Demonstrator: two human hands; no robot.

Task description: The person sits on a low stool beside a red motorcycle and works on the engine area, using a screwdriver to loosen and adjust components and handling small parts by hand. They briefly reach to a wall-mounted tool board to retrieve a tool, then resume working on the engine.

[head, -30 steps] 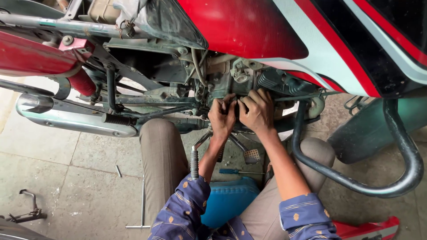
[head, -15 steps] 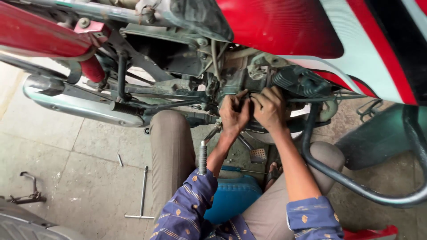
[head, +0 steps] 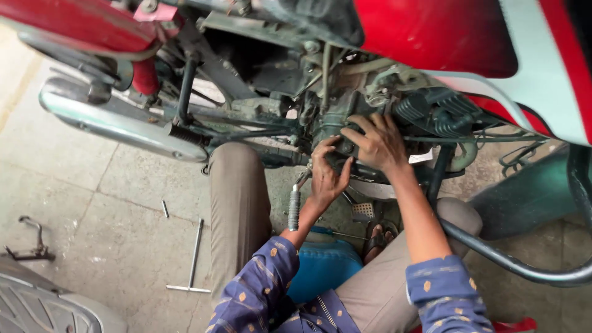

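Observation:
A red and white motorcycle fills the top of the head view, its greasy engine [head: 345,111] right before me. My left hand [head: 327,176] presses against the lower engine case, fingers curled on a part I cannot make out. My right hand [head: 377,143] lies flat on the engine beside it, fingers spread toward the left hand. Both sleeves are blue with orange dots. A ribbed kick lever [head: 295,208] hangs just left of my left wrist. What the fingers hold is hidden.
A chrome exhaust pipe [head: 117,120] runs left of the engine. A T-handle wrench [head: 192,256] and a small rod [head: 165,208] lie on the concrete floor. A metal bracket [head: 31,237] sits far left. A blue stool [head: 324,265] is between my knees; a black crash guard [head: 512,262] curves right.
The view has shifted closer and to the right. My hands stay on the same spot of the engine; the right hand now lies flatter, over the left.

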